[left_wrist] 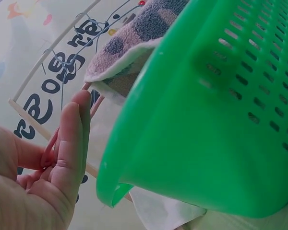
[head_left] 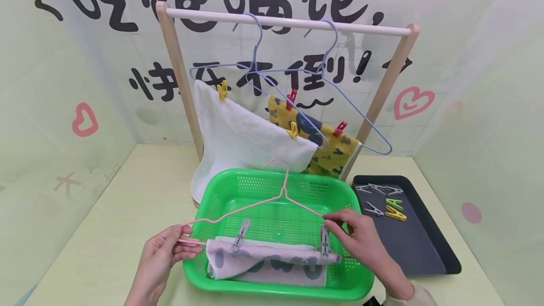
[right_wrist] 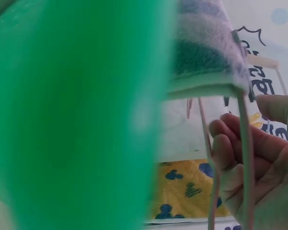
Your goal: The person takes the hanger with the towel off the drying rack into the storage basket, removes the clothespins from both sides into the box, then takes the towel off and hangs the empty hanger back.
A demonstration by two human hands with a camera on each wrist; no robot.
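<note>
A pink wire clothes hanger (head_left: 250, 209) is held over the green basket. My left hand (head_left: 163, 254) grips its left end, its wire between thumb and fingers. At the right shoulder of the hanger, my right hand (head_left: 354, 233) has thumb and index finger at the wire, other fingers curled. A pink and grey patterned towel (head_left: 293, 270) is folded over the lower bar. Two grey clothespins, a left clothespin (head_left: 241, 235) and a right clothespin (head_left: 325, 242), clip it there. In the left wrist view, the towel's corner (left_wrist: 125, 48) sticks out past my left fingertips.
The green basket (head_left: 361, 277) stands beneath. Behind it, a drying rack (head_left: 289, 21) carries two blue hangers with a white towel (head_left: 238, 126) and a yellow patterned towel (head_left: 335, 155), clipped by yellow and red clothespins. At right, a dark tray (head_left: 408, 249) holds several clothespins.
</note>
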